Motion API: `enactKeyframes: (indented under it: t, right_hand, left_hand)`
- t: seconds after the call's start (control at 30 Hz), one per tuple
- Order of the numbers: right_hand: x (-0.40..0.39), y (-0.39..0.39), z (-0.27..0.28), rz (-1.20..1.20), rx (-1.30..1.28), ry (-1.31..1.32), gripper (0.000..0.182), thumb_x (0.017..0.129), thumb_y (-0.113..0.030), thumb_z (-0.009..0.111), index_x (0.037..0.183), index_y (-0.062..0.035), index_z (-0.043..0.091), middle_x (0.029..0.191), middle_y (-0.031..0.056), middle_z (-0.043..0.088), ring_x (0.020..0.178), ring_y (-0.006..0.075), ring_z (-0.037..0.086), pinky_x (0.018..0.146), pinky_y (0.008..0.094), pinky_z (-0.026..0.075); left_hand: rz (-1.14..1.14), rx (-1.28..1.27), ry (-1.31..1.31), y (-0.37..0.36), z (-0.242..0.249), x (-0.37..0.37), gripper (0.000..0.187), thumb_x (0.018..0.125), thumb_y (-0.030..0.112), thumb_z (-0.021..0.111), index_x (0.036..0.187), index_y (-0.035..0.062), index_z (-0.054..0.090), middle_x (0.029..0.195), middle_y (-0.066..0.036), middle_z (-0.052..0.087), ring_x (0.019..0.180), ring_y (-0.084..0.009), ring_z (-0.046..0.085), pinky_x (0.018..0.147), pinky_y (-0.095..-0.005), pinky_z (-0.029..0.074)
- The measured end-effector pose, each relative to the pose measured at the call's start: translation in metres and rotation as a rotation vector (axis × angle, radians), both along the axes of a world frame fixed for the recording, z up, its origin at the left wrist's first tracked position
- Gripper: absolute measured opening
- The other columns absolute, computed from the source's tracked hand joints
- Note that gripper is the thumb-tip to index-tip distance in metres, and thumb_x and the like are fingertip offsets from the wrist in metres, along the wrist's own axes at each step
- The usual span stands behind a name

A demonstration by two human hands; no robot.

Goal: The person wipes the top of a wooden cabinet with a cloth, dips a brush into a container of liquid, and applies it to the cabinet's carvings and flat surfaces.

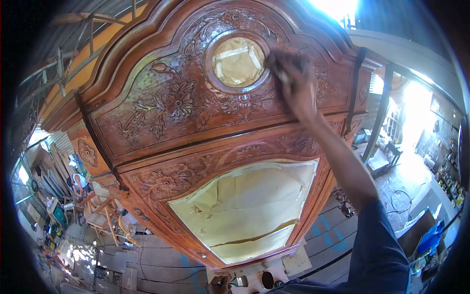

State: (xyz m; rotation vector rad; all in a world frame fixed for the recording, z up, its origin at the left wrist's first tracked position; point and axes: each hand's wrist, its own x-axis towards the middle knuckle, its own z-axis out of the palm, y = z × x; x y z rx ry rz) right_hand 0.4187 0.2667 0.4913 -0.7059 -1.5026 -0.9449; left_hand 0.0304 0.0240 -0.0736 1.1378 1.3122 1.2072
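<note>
My right hand (299, 88) is raised against the upper carved panel (142, 108) of a tall reddish-brown wooden cabinet, just right of its round opening. Its fingers are curled and blurred around something dark; I cannot tell what it is. Tan paper with whitish tape strips covers the round opening (238, 62). Wet-looking shine lies over the carved flowers (178, 99) to the left. Below, a large paper-covered pane (249, 201) fills the lower front. At the bottom edge, my left hand (219, 283) shows only partly, dark and low, close to a small container (241, 281).
A dark round opening (267, 280) shows beside the container. Wooden chairs (102, 215) stand on the left, with a person (80, 181) farther back. Plank flooring (161, 259) surrounds the cabinet. On the right are a cable loop (401, 201), a blue item (431, 237) and shelved bottles (450, 183).
</note>
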Motion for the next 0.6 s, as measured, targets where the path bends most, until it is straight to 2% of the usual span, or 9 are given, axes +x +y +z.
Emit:
enactKeyframes:
  t: [0.03,0.07,0.1,0.17,0.2,0.33,0.4,0.47,0.6]
  right_hand:
    - [-0.002,0.003,0.024,-0.071,0.06,0.042,0.046,0.08,0.005,0.067,0.124,-0.0046,0.072,0.118,0.0238,0.061,0.109,0.0417,0.057,0.097,0.048,0.048]
    - [-0.003,0.008,0.042,-0.012,0.09,-0.003,0.047,0.08,0.006,0.066,0.126,-0.0048,0.071,0.118,0.0235,0.061,0.111,0.0413,0.056,0.098,0.0487,0.047]
    - [-0.004,0.006,0.034,-0.011,0.086,0.0,0.047,0.08,0.006,0.066,0.126,-0.0048,0.071,0.118,0.0235,0.061,0.111,0.0413,0.056,0.098,0.0487,0.047]
    - [-0.012,-0.005,-0.008,-0.127,-0.014,-0.027,0.053,0.078,0.005,0.066,0.13,-0.0066,0.069,0.118,0.0223,0.06,0.111,0.0406,0.055,0.098,0.0483,0.047]
    - [-0.003,0.002,-0.057,-0.081,-0.031,-0.16,0.063,0.073,0.006,0.069,0.134,-0.0094,0.068,0.118,0.02,0.06,0.112,0.0383,0.055,0.097,0.0468,0.047]
    - [-0.014,-0.006,-0.043,0.001,-0.116,-0.132,0.068,0.071,0.008,0.071,0.135,-0.012,0.067,0.121,0.0176,0.059,0.11,0.0364,0.055,0.096,0.0456,0.05]
    - [-0.008,-0.008,-0.037,-0.03,-0.087,-0.157,0.065,0.073,0.007,0.071,0.135,-0.0122,0.068,0.122,0.0177,0.059,0.109,0.0364,0.056,0.096,0.0461,0.05]
    - [-0.007,-0.007,-0.022,-0.058,-0.05,-0.197,0.062,0.074,0.006,0.071,0.134,-0.0124,0.068,0.123,0.0177,0.059,0.109,0.0364,0.056,0.095,0.0466,0.051]
    - [-0.008,-0.009,0.018,-0.158,0.003,-0.155,0.055,0.079,0.003,0.071,0.132,-0.0123,0.069,0.125,0.0181,0.06,0.112,0.0374,0.057,0.095,0.0459,0.052]
  left_hand:
    - [-0.019,-0.014,-0.052,0.007,-0.026,-0.006,0.02,0.1,0.021,0.068,0.098,0.0033,0.077,0.083,-0.003,0.073,0.06,-0.0066,0.055,0.054,-0.0245,0.043]
    - [-0.039,-0.031,-0.103,0.01,-0.039,-0.009,0.019,0.1,0.02,0.068,0.098,0.0032,0.077,0.083,-0.003,0.073,0.06,-0.0065,0.055,0.054,-0.0244,0.043]
    - [-0.039,-0.034,-0.1,0.008,-0.021,-0.005,0.019,0.1,0.02,0.068,0.098,0.0032,0.077,0.083,-0.003,0.073,0.06,-0.0065,0.055,0.054,-0.0244,0.043]
    - [0.015,-0.094,-0.038,0.0,0.011,0.005,0.017,0.099,0.019,0.069,0.098,0.0032,0.076,0.08,-0.002,0.071,0.058,-0.0063,0.053,0.052,-0.0243,0.042]
    - [0.019,-0.076,-0.053,0.006,-0.001,0.008,0.017,0.099,0.019,0.069,0.098,0.0032,0.076,0.08,-0.002,0.071,0.058,-0.0063,0.053,0.052,-0.0243,0.042]
    - [0.005,-0.024,0.047,0.005,-0.016,0.007,0.016,0.099,0.019,0.07,0.099,0.0032,0.074,0.075,-0.001,0.068,0.056,-0.0062,0.051,0.05,-0.0244,0.041]
    - [-0.028,-0.029,0.103,0.002,-0.001,0.004,0.016,0.099,0.019,0.07,0.1,0.0031,0.074,0.074,0.0,0.066,0.056,-0.0062,0.05,0.05,-0.0244,0.04]
    - [-0.014,-0.094,-0.041,-0.001,0.015,0.01,0.017,0.099,0.02,0.07,0.098,0.0042,0.076,0.075,0.0,0.067,0.056,-0.0059,0.05,0.05,-0.0241,0.041]
    - [0.016,-0.151,0.031,-0.012,0.044,0.013,0.018,0.098,0.022,0.071,0.099,0.0045,0.075,0.077,0.0,0.068,0.059,-0.007,0.053,0.052,-0.0253,0.043]
